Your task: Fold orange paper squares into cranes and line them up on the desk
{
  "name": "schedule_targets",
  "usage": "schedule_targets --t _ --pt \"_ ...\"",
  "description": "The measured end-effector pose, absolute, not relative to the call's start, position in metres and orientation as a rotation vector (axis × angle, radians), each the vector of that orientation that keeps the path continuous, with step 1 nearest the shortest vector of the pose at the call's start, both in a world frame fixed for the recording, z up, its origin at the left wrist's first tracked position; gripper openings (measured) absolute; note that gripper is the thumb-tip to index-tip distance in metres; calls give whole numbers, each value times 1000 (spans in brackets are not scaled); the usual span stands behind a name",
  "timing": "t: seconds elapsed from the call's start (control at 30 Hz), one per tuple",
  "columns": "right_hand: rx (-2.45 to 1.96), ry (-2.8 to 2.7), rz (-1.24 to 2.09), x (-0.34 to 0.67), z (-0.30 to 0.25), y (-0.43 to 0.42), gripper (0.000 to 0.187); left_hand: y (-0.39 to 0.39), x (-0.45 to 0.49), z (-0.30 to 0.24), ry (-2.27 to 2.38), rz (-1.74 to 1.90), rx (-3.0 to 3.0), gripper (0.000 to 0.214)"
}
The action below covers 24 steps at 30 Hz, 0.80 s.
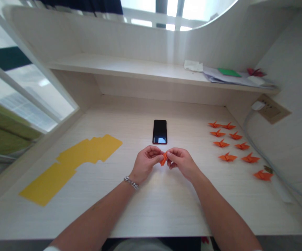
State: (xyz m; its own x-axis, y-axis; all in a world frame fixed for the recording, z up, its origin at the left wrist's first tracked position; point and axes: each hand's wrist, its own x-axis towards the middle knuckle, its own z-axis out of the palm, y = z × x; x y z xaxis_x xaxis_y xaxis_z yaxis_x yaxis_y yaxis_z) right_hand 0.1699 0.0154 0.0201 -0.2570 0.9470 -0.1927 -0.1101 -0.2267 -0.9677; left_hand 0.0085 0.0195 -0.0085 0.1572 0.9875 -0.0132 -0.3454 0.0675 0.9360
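Observation:
Between my two hands, over the middle of the desk, is a small folded piece of orange origami paper (163, 159). My left hand (147, 161) pinches its left side with thumb and fingers. From the other side, my right hand (180, 160) grips the paper between thumb and bent fingers. The fingertips cover part of it, so its exact folded shape is unclear. Just beyond my hands lies a black phone (160, 131), face up. Over on the right sit several finished orange paper cranes (227, 157) in two rough columns.
Yellow paper sheets (88, 153) lie overlapping on the left of the desk (130, 209). A shelf (140, 69) above the back holds papers and a green square (229, 72). On the right, a white cable (262, 153) runs down from a wall socket (273, 109).

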Motion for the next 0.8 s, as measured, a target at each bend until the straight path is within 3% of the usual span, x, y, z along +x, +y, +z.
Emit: schedule_targets --t 0.4,0.8 --pt "-1237 -1438 1186 159 -1 10 20 15 8 -1 1090 1117 1383 21" --pt "-1185 -1137 1347 158 -3 17 25 18 9 -1 1034 1194 1063 23"
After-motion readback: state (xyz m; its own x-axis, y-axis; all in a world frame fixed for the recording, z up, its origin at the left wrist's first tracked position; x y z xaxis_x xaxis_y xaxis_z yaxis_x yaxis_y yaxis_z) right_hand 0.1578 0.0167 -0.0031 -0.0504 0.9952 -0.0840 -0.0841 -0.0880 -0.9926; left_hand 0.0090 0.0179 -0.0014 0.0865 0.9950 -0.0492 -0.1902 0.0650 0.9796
